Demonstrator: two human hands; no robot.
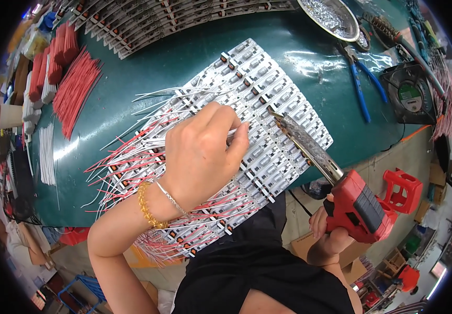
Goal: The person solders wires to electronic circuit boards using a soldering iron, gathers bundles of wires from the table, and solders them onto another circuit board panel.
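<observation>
The boards (268, 104) lie mid-surface (147, 57), wires (132, 157) fanning toward 8 o'clock. The left hand (200, 152) pinches a wire on them; the right hand (328, 230) grips a soldering gun (341, 183), tip on the boards. At 1 o'clock a metal bowl (328, 15) holds solder scraps; pliers (359, 78) beside; red wires (74, 89) at 10.
</observation>
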